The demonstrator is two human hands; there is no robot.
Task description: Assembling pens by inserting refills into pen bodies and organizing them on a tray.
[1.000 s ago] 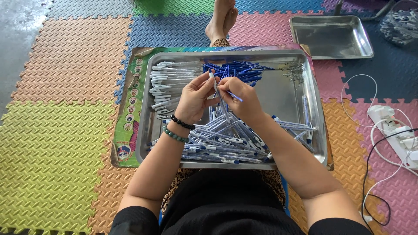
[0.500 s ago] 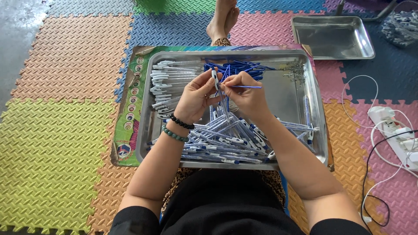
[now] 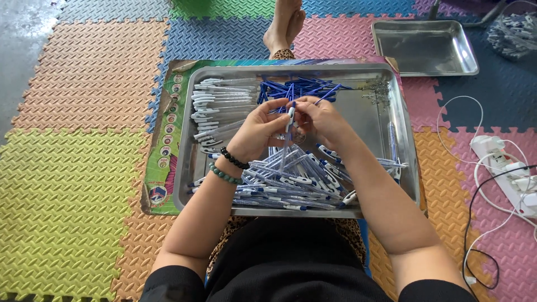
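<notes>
Two hands are working one pen over a metal tray point(image 3: 187, 168) resting on the lap.

Left hand point(image 3: 254, 134) and right hand point(image 3: 321, 120) are both pinching the upright pen point(image 3: 289, 126) above the tray's middle, grips closed on it, keeping the heaped pens point(image 3: 291, 179) within reach below.

Pen point(image 3: 290, 120) between both hands (over tray point(image 3: 403, 145))
</notes>
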